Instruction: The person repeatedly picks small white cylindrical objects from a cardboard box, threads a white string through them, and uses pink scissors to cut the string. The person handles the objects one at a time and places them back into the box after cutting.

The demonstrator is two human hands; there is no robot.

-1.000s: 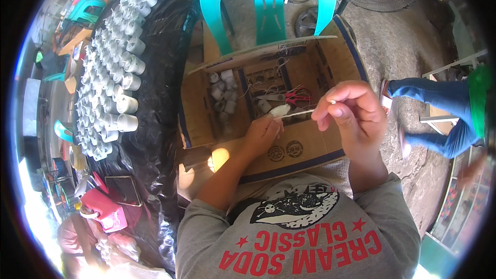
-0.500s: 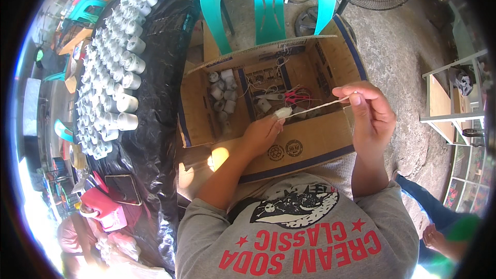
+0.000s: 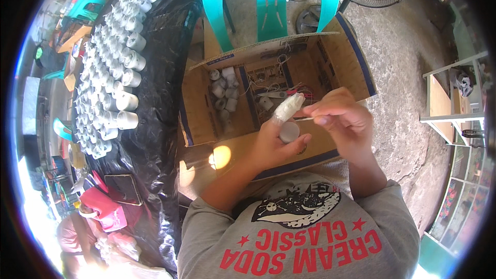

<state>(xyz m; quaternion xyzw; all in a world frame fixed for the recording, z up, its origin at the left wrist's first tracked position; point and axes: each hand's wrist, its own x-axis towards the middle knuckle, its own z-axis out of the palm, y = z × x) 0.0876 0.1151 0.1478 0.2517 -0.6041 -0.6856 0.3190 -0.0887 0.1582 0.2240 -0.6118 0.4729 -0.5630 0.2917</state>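
Grey short-sleeved T-shirt (image 3: 302, 226), red lettering (image 3: 302, 258), two red stars (image 3: 358, 225), black-and-white print (image 3: 292, 211)

Down the left runs a long table (image 3: 164, 59) wrapped in glossy black plastic, and it's packed: rank upon rank of small whitish cylinders (image 3: 116, 80), with a dark flat case (image 3: 123, 189) and a pink bag (image 3: 106, 212) at the near end! Over at the centre, the open cardboard box (image 3: 345, 67) carries a jumble of pale cylinders (image 3: 226, 91) in its left compartment, tangled string (image 3: 282, 61) further right.
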